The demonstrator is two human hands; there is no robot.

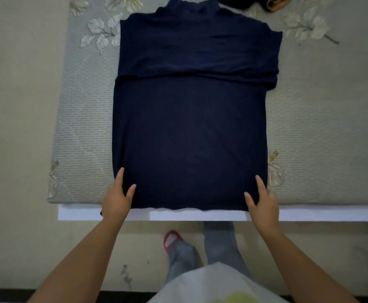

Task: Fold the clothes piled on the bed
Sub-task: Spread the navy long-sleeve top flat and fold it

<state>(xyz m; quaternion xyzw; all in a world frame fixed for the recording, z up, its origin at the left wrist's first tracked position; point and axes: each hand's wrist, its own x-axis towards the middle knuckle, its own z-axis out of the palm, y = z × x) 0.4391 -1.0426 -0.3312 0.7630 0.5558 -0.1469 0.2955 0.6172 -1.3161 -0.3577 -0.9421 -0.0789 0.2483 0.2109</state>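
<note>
Navy turtleneck (189, 127) lay sleeves-folded on the bed (321, 127); left hand (116, 199) and right hand (264, 203) pinched its hem corners, seemingly ready to fold upward.

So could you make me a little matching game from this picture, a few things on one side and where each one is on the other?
Things:
1. navy top
2. left hand
3. right hand
4. red slipper

Places:
A. on the floor below the bed's edge
B. at the top's near right corner
C. spread flat on the bed, sleeves folded across
D. at the top's near left corner

Pairs: 1-C, 2-D, 3-B, 4-A
</note>
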